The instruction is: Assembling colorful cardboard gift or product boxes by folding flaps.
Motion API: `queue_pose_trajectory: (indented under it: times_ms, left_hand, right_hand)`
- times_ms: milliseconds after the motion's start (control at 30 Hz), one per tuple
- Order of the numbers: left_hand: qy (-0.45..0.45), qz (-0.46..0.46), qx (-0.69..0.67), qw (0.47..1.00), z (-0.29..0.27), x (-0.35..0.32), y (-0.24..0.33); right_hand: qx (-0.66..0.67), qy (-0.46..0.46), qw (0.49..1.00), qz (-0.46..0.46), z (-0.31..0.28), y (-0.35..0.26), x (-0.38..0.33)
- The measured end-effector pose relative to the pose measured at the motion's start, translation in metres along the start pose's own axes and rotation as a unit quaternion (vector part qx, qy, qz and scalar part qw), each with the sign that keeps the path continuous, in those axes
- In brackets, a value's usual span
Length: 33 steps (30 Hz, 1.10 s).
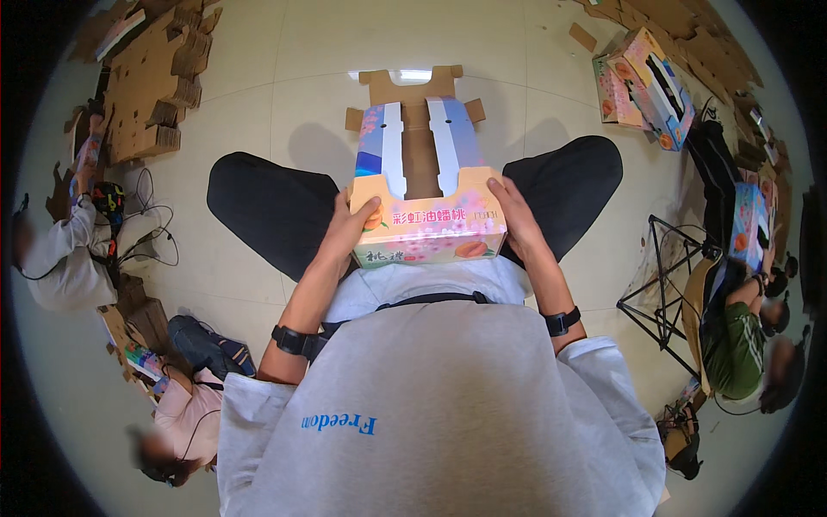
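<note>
A partly folded cardboard fruit box (444,237) lies in front of me between my bent knees. Its near end panel stands upright, printed with pink blossoms and peaches. My left hand (347,228) grips the left corner of that panel, thumb on the printed face. At the right corner my right hand (520,222) holds the same panel, fingers partly hidden behind the edge. The long sides are folded inward with white-edged strips, leaving a brown gap down the middle. At the far end, brown flaps (412,84) lie spread open.
Flattened brown cardboard (155,82) is stacked at the far left. Folded printed boxes (646,90) stand at the far right, above a black metal frame (663,284). A dark backpack (202,345) and cables (155,215) lie to the left. Other people sit at both sides.
</note>
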<state>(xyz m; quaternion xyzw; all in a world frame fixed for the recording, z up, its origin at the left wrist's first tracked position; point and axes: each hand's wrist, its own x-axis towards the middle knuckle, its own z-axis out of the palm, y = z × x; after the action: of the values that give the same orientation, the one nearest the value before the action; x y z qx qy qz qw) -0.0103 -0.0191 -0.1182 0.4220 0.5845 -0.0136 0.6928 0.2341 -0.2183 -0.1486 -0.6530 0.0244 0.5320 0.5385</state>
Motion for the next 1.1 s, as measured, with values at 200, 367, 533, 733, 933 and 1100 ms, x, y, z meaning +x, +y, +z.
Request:
queue_pose_trajectory:
  times_ms: [200,367,533,733,933,1100]
  left_hand:
    - [-0.029,0.061,0.042,0.997,0.003,-0.002,0.001]
    - [-0.011,0.199,0.073,0.977,-0.001,-0.013,-0.007]
    - [0.024,0.353,0.045,0.934,-0.021,-0.053,-0.004]
    - [0.122,0.443,0.062,0.886,-0.054,-0.11,-0.008]
    - [0.189,0.486,0.138,0.842,-0.083,-0.114,-0.025]
    - [0.178,0.438,0.071,0.878,-0.083,-0.111,-0.012]
  right_hand:
    - [0.029,0.0,0.997,0.077,-0.001,0.001,0.008]
    - [-0.125,0.058,0.987,-0.084,0.019,-0.015,-0.006]
    - [-0.19,0.049,0.945,-0.26,0.042,-0.04,-0.052]
    - [-0.168,-0.048,0.944,-0.278,0.08,-0.051,-0.066]
    - [-0.205,-0.105,0.892,-0.39,0.101,-0.049,-0.06]
    - [-0.219,-0.104,0.89,-0.386,0.102,-0.059,-0.058]
